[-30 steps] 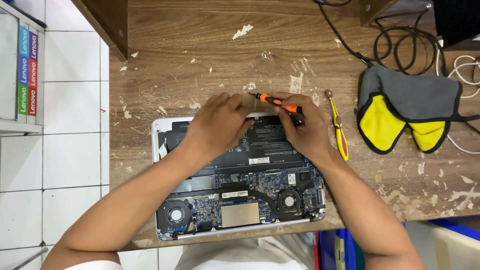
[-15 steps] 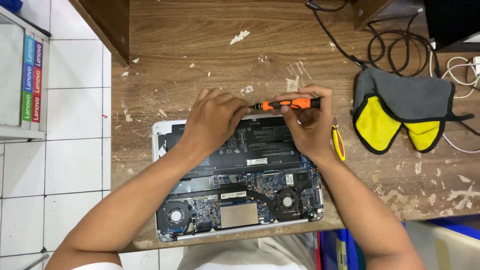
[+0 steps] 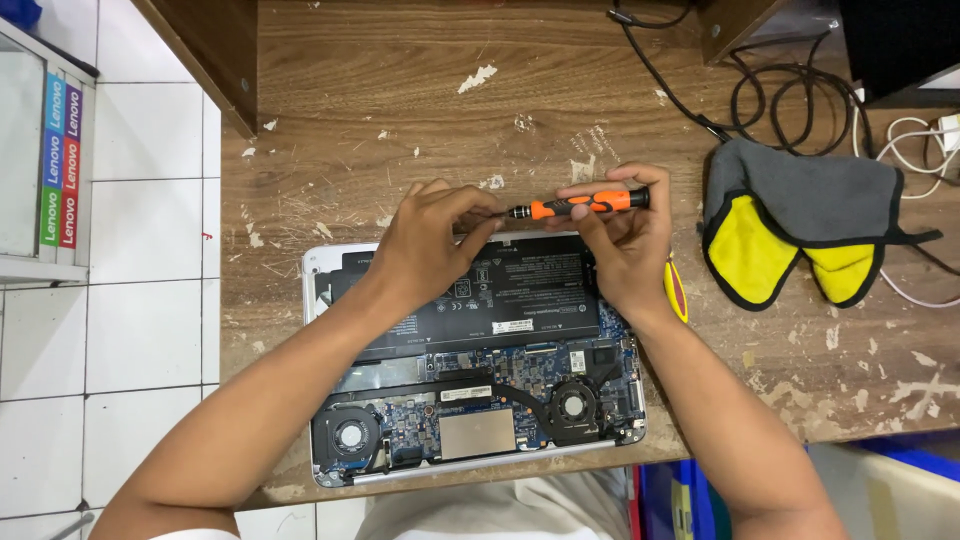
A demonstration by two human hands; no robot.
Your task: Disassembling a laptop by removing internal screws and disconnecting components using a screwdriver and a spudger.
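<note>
An opened laptop (image 3: pixel 480 440) lies bottom-up on the wooden table (image 3: pixel 400 110), its black battery (image 3: pixel 520 300), two fans and circuit board exposed. My right hand (image 3: pixel 625 245) grips an orange and black screwdriver (image 3: pixel 580 206), held level above the laptop's far edge. My left hand (image 3: pixel 435 240) pinches at the screwdriver's metal tip with its fingertips. Whether anything small sits between those fingers cannot be told.
A grey and yellow cloth (image 3: pixel 800 225) lies right of my right hand. A yellow and red tool (image 3: pixel 677 290) pokes out beside my right wrist. Black and white cables (image 3: pixel 790 85) coil at the far right. A glass case (image 3: pixel 40 150) stands on the white tiled floor at left.
The screwdriver has swung from pointing down at the laptop to lying level and slightly higher. My left fingers have come up to its tip.
</note>
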